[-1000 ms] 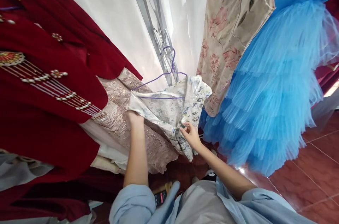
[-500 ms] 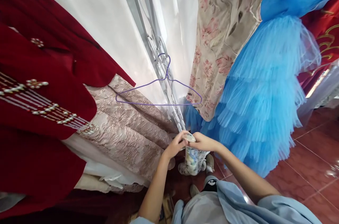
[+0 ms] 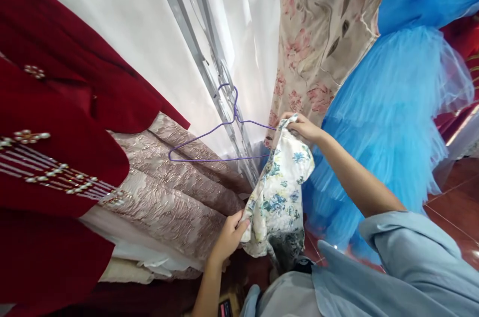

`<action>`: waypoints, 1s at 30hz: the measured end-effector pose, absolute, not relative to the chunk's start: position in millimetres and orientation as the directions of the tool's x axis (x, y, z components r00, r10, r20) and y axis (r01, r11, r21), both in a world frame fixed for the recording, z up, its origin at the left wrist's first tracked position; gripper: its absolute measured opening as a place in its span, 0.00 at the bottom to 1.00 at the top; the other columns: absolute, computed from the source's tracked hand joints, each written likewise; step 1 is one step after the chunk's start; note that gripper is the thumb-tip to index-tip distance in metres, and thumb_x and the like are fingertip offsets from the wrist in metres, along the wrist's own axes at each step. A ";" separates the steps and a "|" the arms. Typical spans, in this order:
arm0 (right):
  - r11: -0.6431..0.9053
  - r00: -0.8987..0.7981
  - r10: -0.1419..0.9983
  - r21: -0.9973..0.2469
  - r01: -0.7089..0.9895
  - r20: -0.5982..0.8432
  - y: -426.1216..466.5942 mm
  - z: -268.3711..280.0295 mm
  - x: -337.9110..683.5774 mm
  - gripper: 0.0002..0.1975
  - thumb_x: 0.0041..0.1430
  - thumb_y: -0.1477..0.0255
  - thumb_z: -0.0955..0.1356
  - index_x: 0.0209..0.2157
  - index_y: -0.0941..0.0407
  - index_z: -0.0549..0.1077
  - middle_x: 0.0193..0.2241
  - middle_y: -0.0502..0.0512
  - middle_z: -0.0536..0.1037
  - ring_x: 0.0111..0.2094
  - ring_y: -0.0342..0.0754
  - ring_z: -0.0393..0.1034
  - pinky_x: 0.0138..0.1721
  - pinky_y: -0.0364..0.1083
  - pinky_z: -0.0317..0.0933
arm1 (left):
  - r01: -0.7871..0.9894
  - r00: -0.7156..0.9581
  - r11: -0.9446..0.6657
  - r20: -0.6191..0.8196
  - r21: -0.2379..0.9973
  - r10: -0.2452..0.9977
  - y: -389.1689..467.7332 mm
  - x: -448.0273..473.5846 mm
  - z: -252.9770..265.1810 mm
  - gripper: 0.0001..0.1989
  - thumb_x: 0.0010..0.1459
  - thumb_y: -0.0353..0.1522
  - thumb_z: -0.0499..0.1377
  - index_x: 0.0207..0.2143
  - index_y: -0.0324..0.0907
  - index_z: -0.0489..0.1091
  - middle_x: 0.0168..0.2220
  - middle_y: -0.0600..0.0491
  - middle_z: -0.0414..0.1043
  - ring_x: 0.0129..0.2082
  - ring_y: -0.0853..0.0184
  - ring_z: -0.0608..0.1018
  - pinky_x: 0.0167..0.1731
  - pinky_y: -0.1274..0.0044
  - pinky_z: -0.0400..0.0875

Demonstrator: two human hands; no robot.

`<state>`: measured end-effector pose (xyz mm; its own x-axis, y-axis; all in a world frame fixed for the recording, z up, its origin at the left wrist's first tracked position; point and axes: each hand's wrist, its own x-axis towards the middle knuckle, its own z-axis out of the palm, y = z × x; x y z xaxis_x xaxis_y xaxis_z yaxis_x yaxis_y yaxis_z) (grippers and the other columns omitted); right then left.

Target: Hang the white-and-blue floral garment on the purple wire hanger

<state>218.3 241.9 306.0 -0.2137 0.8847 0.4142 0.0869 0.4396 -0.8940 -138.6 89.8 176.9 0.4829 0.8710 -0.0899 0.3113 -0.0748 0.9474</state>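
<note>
A white garment with blue and yellow flowers point(image 3: 280, 192) hangs stretched between my two hands. My right hand point(image 3: 299, 127) is closed on its upper edge, level with the right shoulder of a purple wire hanger point(image 3: 209, 133). Lower and to the left, my left hand point(image 3: 230, 237) pinches the garment's other edge. The hanger hangs by its hook from a metal rack point(image 3: 194, 42). Its right end is hidden by the garment, and I cannot tell whether it lies inside the cloth or only behind it.
On the left hang a dark red beaded garment point(image 3: 67, 92) and a pink textured one point(image 3: 175, 182). To the right hang a beige floral dress point(image 3: 299, 72) and a blue tiered tulle dress point(image 3: 381, 122). A white curtain point(image 3: 119, 17) covers the back; red floor tiles point(image 3: 454, 207) show at right.
My hands, close together before, have parted. The right rose with the floral garment to the hanger's right end; the left moved down and left, spreading the cloth.
</note>
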 end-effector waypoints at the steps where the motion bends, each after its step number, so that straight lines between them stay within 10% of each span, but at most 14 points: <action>1: 0.410 -0.243 0.888 -0.912 0.038 0.389 252.1 306.0 206.3 0.06 0.49 0.69 0.70 0.30 0.56 0.73 0.26 0.49 0.73 0.29 0.44 0.65 0.34 0.42 0.61 | 0.337 0.462 -0.084 -0.087 0.938 0.883 88.8 -144.2 179.5 0.19 0.65 0.42 0.54 0.46 0.38 0.75 0.42 0.49 0.78 0.41 0.60 0.76 0.46 0.73 0.70; 11: 0.256 -0.299 0.924 -0.966 0.019 0.239 257.3 309.7 194.1 0.10 0.49 0.68 0.74 0.33 0.57 0.74 0.28 0.50 0.77 0.27 0.44 0.68 0.28 0.41 0.59 | 0.469 0.005 -0.234 0.262 0.852 0.965 167.1 -282.5 274.6 0.14 0.50 0.42 0.62 0.22 0.40 0.69 0.23 0.55 0.67 0.27 0.67 0.68 0.29 0.76 0.64; 18: 0.307 -0.203 0.936 -0.950 0.060 0.289 258.7 309.7 190.1 0.11 0.48 0.66 0.74 0.31 0.58 0.76 0.26 0.50 0.76 0.27 0.44 0.68 0.30 0.42 0.60 | 0.513 0.013 -0.620 0.716 0.594 0.698 256.5 -248.5 401.9 0.21 0.62 0.43 0.59 0.52 0.42 0.69 0.53 0.50 0.71 0.52 0.64 0.73 0.53 0.68 0.68; 23: 0.246 -0.224 0.951 -0.960 0.134 0.212 262.2 303.7 187.4 0.14 0.48 0.61 0.71 0.28 0.59 0.74 0.24 0.50 0.74 0.27 0.45 0.66 0.30 0.42 0.60 | 0.749 0.341 -0.585 0.576 0.311 0.743 224.7 -191.5 384.7 0.24 0.66 0.43 0.55 0.60 0.42 0.64 0.61 0.46 0.63 0.63 0.59 0.65 0.63 0.65 0.59; 30: 0.081 0.080 0.973 -0.644 0.761 0.216 275.8 329.4 160.3 0.13 0.57 0.68 0.64 0.21 0.58 0.68 0.23 0.55 0.71 0.30 0.49 0.67 0.34 0.45 0.58 | 0.884 0.253 -0.418 0.535 0.212 0.806 204.8 -168.0 347.2 0.11 0.67 0.36 0.53 0.42 0.44 0.74 0.38 0.49 0.77 0.39 0.58 0.77 0.36 0.72 0.64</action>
<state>160.3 275.8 329.4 0.0801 0.9730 0.2164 0.7609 0.0806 -0.6439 -168.0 204.8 347.2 0.2525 0.8061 0.5352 0.8835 -0.4176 0.2122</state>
